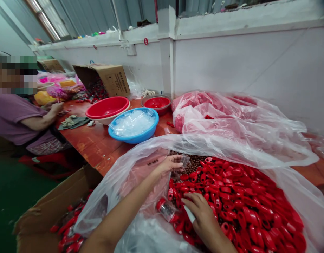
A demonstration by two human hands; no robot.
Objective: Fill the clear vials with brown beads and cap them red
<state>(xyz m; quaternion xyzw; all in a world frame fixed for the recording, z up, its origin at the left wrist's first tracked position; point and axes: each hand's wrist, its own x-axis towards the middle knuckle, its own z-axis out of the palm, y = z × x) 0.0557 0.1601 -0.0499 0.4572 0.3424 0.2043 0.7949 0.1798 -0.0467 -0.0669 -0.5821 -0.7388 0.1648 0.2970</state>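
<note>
The left hand (168,166) is positioned at the far left edge of the pile of red parts (243,196). Its fingers are together on a clear plastic piece (185,160); brown beads (195,163) lie just to the right of this piece. The right hand (204,221) is at the near left part of the pile, fingers bent over the red parts, with a white strip (189,213) along them. Whether these fingers are clamped on a part cannot be determined.

A red-capped clear container (166,210) lies to the left of the right hand and on the near side of the left. Its long axis runs from far left to near right. The right hand is nearer to it. An open plastic bag (148,144) surrounds the pile on the desk (98,154).
</note>
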